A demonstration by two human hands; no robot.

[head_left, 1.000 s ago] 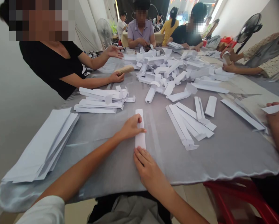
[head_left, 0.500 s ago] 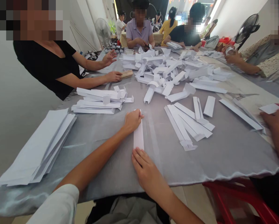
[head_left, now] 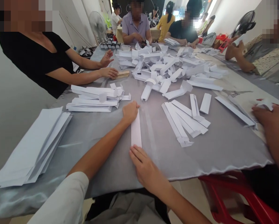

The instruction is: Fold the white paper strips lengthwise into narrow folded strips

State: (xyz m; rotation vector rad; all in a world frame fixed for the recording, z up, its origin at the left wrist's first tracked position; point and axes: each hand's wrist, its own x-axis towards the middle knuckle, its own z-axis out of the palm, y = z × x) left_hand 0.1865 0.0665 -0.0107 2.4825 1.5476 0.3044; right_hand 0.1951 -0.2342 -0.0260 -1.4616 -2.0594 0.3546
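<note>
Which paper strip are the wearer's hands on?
The lone strip, left hand on its far end, right hand on its near end; no other has both.

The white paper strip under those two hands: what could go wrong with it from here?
The white paper strip might skew on the shiny tablecloth if the right hand, resting at its near end, lifted while the left hand bore on the far end. The left hand is also close to the pile of folded papers, so a careless swing could knock some out of place.
</note>
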